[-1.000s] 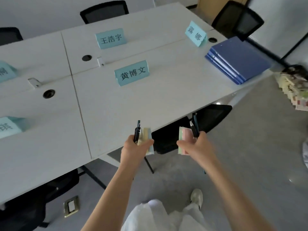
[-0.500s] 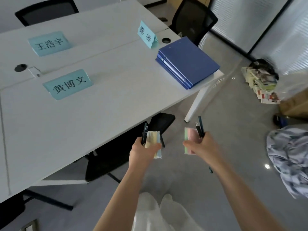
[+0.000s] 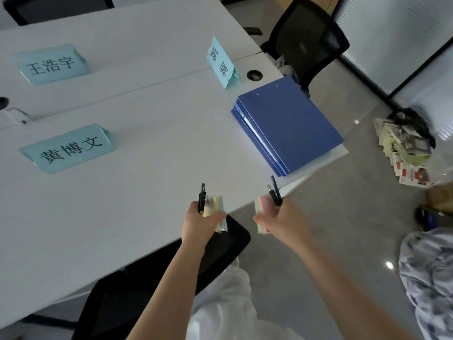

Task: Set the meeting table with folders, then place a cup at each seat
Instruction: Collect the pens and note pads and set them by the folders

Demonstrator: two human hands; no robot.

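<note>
The left hand [image 3: 198,223] has a closed grip around dark pens [image 3: 202,197] and a small pad of pale notes [image 3: 215,207], held over the white bench [image 3: 137,192] edge. The right hand [image 3: 279,220], at its 3 o'clock, grips two pens [image 3: 275,191] and a pink-green pad [image 3: 261,212]. The stack of blue folders [image 3: 289,123] lies on the bench corner at 1 o'clock from the hands, near the name card [image 3: 221,63].
</note>
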